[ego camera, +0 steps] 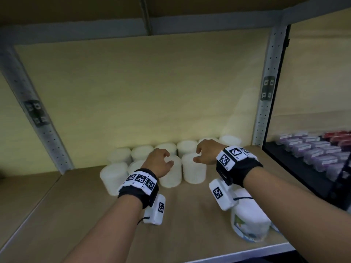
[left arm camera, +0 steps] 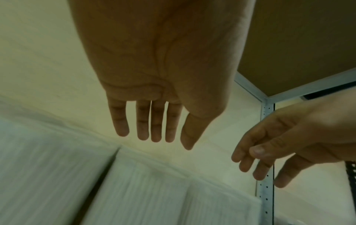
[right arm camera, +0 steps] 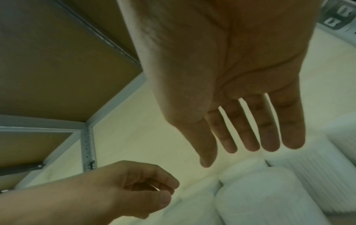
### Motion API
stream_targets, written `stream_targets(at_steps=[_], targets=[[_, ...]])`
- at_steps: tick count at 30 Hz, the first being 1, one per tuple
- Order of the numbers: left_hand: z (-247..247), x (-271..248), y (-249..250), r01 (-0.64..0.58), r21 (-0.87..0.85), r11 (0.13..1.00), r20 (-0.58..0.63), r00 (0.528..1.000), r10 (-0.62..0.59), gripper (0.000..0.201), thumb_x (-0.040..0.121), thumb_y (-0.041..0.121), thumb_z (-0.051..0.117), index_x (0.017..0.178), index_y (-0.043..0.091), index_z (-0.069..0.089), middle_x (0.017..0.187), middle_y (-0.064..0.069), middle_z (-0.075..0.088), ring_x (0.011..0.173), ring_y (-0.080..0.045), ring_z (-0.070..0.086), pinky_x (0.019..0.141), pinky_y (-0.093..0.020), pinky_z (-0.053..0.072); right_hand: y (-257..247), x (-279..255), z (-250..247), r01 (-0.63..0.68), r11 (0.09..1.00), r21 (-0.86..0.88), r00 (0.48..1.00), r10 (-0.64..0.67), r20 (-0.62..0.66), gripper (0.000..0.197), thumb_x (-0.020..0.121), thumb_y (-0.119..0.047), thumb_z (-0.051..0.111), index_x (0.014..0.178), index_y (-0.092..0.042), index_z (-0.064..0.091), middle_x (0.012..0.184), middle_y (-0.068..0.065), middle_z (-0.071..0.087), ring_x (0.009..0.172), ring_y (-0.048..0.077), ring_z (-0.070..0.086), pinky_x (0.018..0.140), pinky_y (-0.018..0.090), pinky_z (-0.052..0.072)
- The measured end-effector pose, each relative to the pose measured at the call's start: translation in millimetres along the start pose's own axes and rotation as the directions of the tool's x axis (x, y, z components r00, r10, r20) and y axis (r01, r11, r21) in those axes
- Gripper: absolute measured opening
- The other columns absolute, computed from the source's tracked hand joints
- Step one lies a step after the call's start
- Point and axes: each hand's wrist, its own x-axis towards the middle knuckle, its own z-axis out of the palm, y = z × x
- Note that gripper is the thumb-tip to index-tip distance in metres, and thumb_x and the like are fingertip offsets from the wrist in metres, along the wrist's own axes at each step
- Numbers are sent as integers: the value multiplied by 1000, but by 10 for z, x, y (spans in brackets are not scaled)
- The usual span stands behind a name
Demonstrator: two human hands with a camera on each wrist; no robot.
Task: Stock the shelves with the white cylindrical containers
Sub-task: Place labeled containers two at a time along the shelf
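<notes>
While both hands are hovering empty in the head view, left hand (ego camera: 158, 161) and right hand (ego camera: 206, 151) over the white cylindrical containers (ego camera: 193, 168) clustered at the shelf (ego camera: 85, 215) back, the wrist views are showing straight, unloaded fingers (left arm camera: 143, 121) and (right arm camera: 250, 129), suggesting a placement is ending and another container needs fetching.

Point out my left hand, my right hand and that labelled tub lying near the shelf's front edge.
left hand (ego camera: 158, 164), head view, back of the hand.
right hand (ego camera: 208, 151), head view, back of the hand.
labelled tub (ego camera: 250, 223), head view, its white side.
</notes>
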Motion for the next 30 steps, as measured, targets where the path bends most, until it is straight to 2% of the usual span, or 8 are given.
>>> stream_targets(at_steps=[6,9,13,19,21,23,25,30], targets=[[138,227,-153,1,77,997,91,996,-8,53,88,42,59,133,16,48,140,-5,43,130,-22,41,108,-37,37,-95,489,148,-54,997,-52,995,58,86,51,90,-44,59,120,-3,58,123,11,61,111,27,61,95,35,49],[215,290,-215,-18,98,995,91,996,9,54,87,44,60,132,16,50,139,-6,44,131,-22,40,109,-38,36,-44,731,291,-45,995,-93,996,53,76,41,83,-49,65,73,-11,52,79,-1,52,77,17,54,78,27,50],[271,335,-284,-33,78,996,65,998,28,54,86,43,61,131,15,52,138,-4,46,131,-22,41,109,-37,36,-25,780,324,7,985,-175,997,7,79,43,83,-41,69,67,-6,50,72,12,57,48,7,34,37,14,30],[308,384,-314,-16,42,999,50,999,14,55,84,43,64,130,16,54,136,-6,48,128,-21,44,105,-32,37,-71,760,370,11,978,-207,999,-4,33,51,85,-43,65,58,-14,31,63,0,42,48,9,34,43,20,26],[313,393,-316,0,24,1000,49,999,-1,55,83,42,65,130,16,54,135,-7,48,127,-21,46,104,-31,38,-94,772,343,-14,980,-199,996,31,80,45,86,-39,65,62,-9,42,70,4,50,53,13,45,45,22,36],[329,405,-328,12,9,1000,47,999,-12,55,83,42,66,130,16,54,135,-7,49,126,-21,47,102,-31,39,-97,767,325,-19,983,-185,992,42,119,39,86,-31,67,99,5,63,103,15,66,89,28,65,74,34,54],[343,417,-340,19,2,1000,44,999,-19,55,82,42,67,129,16,54,135,-7,49,123,-21,49,101,-30,40,-93,729,298,-17,979,-204,991,44,127,52,87,-22,66,131,2,54,134,15,57,122,28,57,100,34,47],[377,418,-363,29,-13,1000,34,999,-28,53,83,42,66,128,17,54,133,-8,49,120,-21,50,101,-30,40,-62,723,257,-43,993,-107,998,48,42,48,87,-13,61,133,-1,52,136,15,54,122,29,55,101,34,46]])
